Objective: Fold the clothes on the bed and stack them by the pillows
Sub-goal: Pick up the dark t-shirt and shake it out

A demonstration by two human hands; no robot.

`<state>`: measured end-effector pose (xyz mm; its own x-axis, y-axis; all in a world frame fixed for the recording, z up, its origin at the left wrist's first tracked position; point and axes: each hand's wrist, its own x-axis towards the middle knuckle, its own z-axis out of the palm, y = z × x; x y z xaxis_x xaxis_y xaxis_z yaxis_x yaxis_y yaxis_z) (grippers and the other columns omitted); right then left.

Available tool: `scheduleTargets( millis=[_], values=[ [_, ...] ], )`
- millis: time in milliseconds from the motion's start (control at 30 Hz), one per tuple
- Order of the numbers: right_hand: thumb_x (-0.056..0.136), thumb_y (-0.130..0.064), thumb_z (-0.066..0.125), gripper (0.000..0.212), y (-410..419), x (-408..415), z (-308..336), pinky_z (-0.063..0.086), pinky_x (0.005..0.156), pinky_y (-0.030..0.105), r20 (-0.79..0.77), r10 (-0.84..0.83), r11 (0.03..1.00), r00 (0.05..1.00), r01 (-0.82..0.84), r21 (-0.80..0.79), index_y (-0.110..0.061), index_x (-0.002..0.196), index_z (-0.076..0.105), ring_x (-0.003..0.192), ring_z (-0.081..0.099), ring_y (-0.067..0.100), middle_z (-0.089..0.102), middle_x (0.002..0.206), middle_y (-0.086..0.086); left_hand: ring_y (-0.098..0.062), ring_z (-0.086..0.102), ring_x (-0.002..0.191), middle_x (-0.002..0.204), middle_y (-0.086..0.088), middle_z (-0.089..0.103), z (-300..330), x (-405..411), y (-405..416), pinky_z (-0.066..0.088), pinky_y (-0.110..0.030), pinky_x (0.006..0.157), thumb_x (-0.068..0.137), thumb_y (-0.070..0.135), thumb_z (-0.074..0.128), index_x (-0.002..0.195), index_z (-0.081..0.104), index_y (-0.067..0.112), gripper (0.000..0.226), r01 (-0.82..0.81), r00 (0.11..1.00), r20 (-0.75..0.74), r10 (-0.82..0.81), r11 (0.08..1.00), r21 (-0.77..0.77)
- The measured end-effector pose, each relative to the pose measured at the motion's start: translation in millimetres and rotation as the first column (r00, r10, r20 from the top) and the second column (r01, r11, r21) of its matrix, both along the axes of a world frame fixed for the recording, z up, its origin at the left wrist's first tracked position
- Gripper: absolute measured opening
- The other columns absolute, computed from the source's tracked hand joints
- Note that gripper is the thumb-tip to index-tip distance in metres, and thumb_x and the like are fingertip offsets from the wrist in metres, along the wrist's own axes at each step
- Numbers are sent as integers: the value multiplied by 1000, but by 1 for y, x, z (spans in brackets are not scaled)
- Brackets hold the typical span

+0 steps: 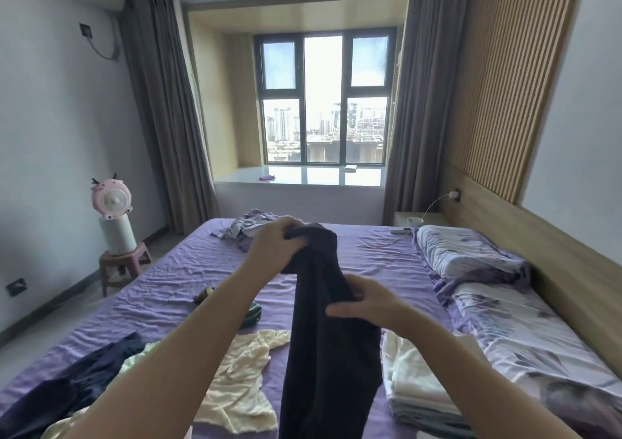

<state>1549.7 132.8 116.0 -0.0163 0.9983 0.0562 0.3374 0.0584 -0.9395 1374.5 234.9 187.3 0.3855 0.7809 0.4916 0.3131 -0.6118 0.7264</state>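
Navy cloth, a dark garment [323,320], is hanging over the bed [175,270] with left hand [274,246] and right hand [367,304] fingers gripping it, while a folded stack [420,384] is waiting beside the pillows [464,253] and loose clothes [239,371] are lying unfolded.

Navy garment [323,354]; purple sheet [175,270]; floral pillows [464,253]; cream top [242,371].

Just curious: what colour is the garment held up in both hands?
Dark navy, plain, no pattern; the garment shows best in the head view.
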Motion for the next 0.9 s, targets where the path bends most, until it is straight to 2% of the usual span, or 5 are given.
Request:
scheduleTargets(
  millis=[100, 267, 500, 700, 900],
  values=[
    [76, -18, 73, 27, -4, 4, -21, 50, 83, 34, 349, -76, 994, 934, 98, -44, -15, 102, 67, 89, 65, 17, 71, 96, 5, -15, 59, 77, 79, 2, 65, 6, -7, 11, 44, -24, 67, 82, 16, 64, 85, 63, 17, 3, -81, 991, 93, 94, 988, -133],
    [76, -8, 74, 11, -16, 21, -7, 46, 69, 27, 147, -318, 948, 937, 316, 37, -5, 83, 65, 68, 58, 9, 62, 76, 5, -25, 61, 100, 100, -5, 67, 9, -43, 32, 48, -41, 92, 82, 12, 64, 99, 64, 17, 18, -125, 980, 124, 154, 969, -215],
    [85, -15, 66, 12, -32, 2, 20, 46, 80, 29, 221, -550, 830, 805, 498, 250, -15, 95, 72, 83, 64, 14, 72, 87, -2, -24, 66, 92, 90, -4, 72, -9, -104, 40, 49, -38, 90, 84, 18, 71, 91, 74, 14, 9, -60, 991, 111, 75, 989, -136],
    [91, -29, 59, 18, -50, -43, 15, 37, 76, 23, 413, -703, 711, 579, 566, 417, -22, 104, 69, 91, 61, 14, 70, 97, -6, 1, 57, 76, 81, 11, 64, -20, -142, 33, 37, -1, 66, 85, 17, 69, 91, 72, 15, 7, -4, 998, -61, 4, 1000, 0],
    [89, -36, 61, 20, -85, -71, -8, 40, 67, 31, 487, -754, 653, 441, 588, 477, -17, 91, 69, 77, 64, 25, 69, 79, 3, -5, 58, 71, 72, 12, 64, -42, -174, 16, 35, -7, 62, 84, 36, 68, 78, 68, 26, 12, 89, 963, -266, -52, 987, 131]
  ],
)
